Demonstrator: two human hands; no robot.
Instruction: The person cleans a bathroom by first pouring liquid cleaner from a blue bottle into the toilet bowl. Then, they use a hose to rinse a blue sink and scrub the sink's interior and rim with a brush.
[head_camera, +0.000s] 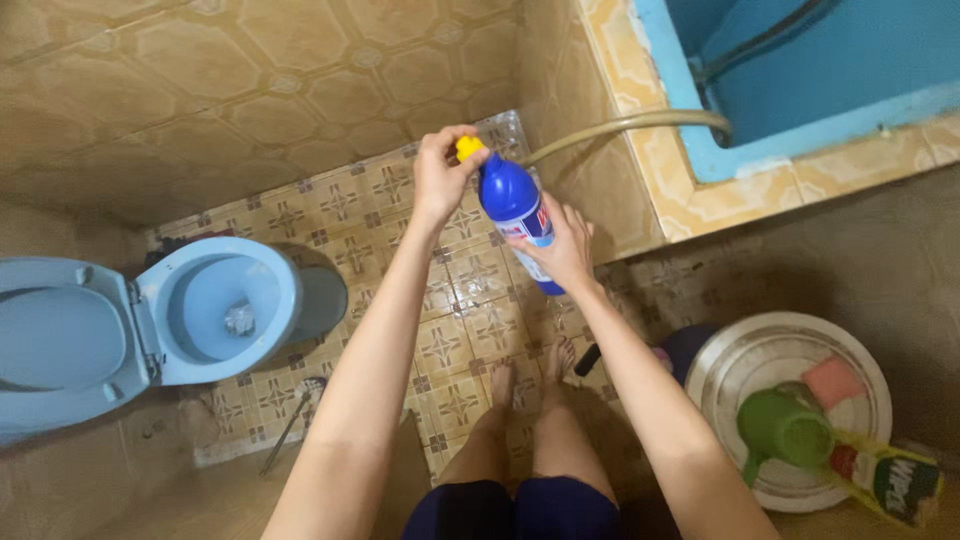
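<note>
A blue bottle with a white label is held up at the centre of the frame, gripped around its lower body by the right hand, whose fingers are wrapped over the label. The yellow cap at the bottle's top is pinched by the left hand, fingers closed tightly around it; whether the cap is loose cannot be told. Below the hands, two bare feet are seen on the wet patterned floor tiles. At the left of the frame, a light blue toilet stands with its lid raised, and a thin brush lies on the floor just beside its base. At the lower right, a round white basin is set upside down, with a green dipper, a pink sponge and a yellow-and-green packet resting on it. In the upper right, a tiled blue water tank is visible, a hose draped over its rim.
</note>
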